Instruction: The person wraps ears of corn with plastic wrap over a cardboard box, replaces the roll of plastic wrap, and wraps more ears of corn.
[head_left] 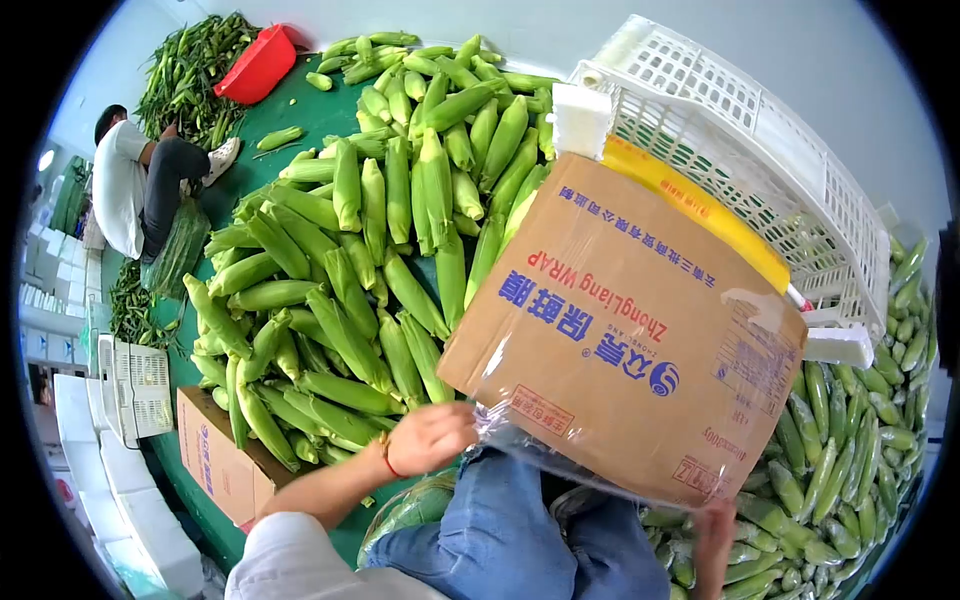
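My left hand (432,438) is closed on the edge of a clear plastic film (520,440), at the near left corner of a large cardboard box (620,330) with blue and red print. The film stretches along the box's near edge, over my lap. At its near right corner is my right hand (712,530), blurred, with its fingers hidden or smeared. Unwrapped green corn cobs (350,330) lie in a big heap to the left of and behind the box. Cobs wrapped in film (840,470) are piled to the right.
White plastic crates (740,130) and a yellow roll box (690,205) stand behind the cardboard box. Another carton (215,465) lies at the left. Far left, a person (125,185) sits near a red basin (258,65) and a heap of husks (190,75).
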